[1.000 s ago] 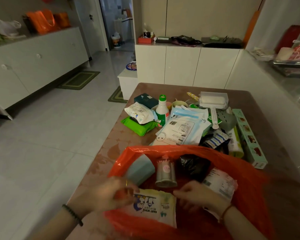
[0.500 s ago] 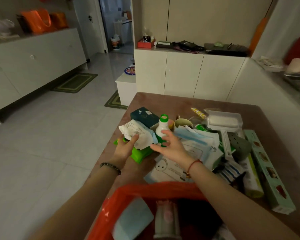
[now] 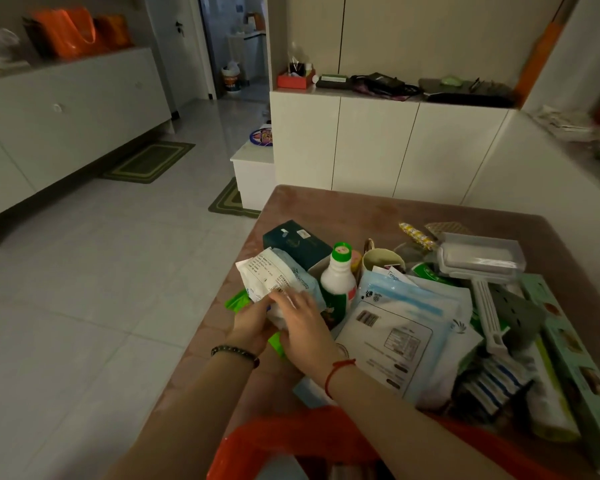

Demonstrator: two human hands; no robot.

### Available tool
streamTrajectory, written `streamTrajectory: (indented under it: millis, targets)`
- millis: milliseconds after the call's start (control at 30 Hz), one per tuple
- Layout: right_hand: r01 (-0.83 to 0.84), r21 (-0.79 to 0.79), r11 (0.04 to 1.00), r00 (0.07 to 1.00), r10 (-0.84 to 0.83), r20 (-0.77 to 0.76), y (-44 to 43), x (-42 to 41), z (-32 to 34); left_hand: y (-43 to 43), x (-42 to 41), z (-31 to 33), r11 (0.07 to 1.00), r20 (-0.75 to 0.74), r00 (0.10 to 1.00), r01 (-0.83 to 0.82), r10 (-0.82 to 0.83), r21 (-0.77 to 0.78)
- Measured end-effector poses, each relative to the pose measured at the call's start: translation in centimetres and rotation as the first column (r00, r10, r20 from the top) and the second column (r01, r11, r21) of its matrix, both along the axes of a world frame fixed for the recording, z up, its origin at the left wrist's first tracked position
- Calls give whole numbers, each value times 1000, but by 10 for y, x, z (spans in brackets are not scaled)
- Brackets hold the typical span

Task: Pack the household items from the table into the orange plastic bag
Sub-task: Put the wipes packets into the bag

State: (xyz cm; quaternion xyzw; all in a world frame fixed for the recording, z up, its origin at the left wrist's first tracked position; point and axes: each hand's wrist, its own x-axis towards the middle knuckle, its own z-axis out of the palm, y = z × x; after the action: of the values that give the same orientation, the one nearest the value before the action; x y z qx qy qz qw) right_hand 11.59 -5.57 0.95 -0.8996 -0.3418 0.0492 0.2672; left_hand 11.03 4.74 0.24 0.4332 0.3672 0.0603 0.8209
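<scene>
Head view: both hands are reaching over the orange plastic bag, which is sitting at the near edge of the desk. Left hand and right hand are closing together on a white wipes pack, left from below, right fingers lying on top; both grips are clamped on that pack. Landmark is the white bottle with green cap: the pack is just left of it, a green packet is lying under the pack, a dark teal box is sitting behind-left. Right of the bottle a big white-and-blue pouch is lying flat, then a lint roller, then a long green box farthest right.
</scene>
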Motion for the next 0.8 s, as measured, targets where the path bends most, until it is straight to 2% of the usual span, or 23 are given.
streamTrajectory:
  millis: [133,200,300,367,400,467,533,567,633,733,767,800]
  targets:
    - [-65,52,997,993,70,-93,-15,-20,7,-4,-13,10,985,-48,994,-89,97,149]
    - [-47,159,986,990,67,-127,-23,-28,15,-8,-22,20,980,-19,995,-92,97,178]
    - [211,423,881,960,-105,-259,-46,-40,36,-18,-50,43,988,118,993,10,-29,152]
    - [440,474,763,852,-188,-489,-67,-50,52,-25,-77,57,986,254,955,128,-151,104]
    - [540,440,718,749,-172,-640,-79,-56,61,-29,-91,64,979,318,927,185,-201,81]
    - [631,416,655,527,32,-849,-102,-70,72,-41,-120,76,960,407,872,274,-272,55]
    - [640,513,573,404,317,-858,-124,-86,76,-58,-147,86,929,420,831,357,-365,101]
    - [639,562,525,391,408,-825,-135,-97,77,-67,-158,90,909,417,809,394,-415,140]
    - [653,594,470,418,430,-800,-156,-118,76,-87,-177,94,872,384,783,430,-489,233]
    - [744,543,390,491,232,-840,-191,-138,66,-112,-203,81,761,240,768,439,-594,478]
    - [772,516,372,509,126,-852,-202,-141,64,-119,-212,73,687,170,746,467,-644,556]
    - [785,495,373,525,25,-851,-214,-143,62,-125,-224,67,573,69,693,531,-717,625]
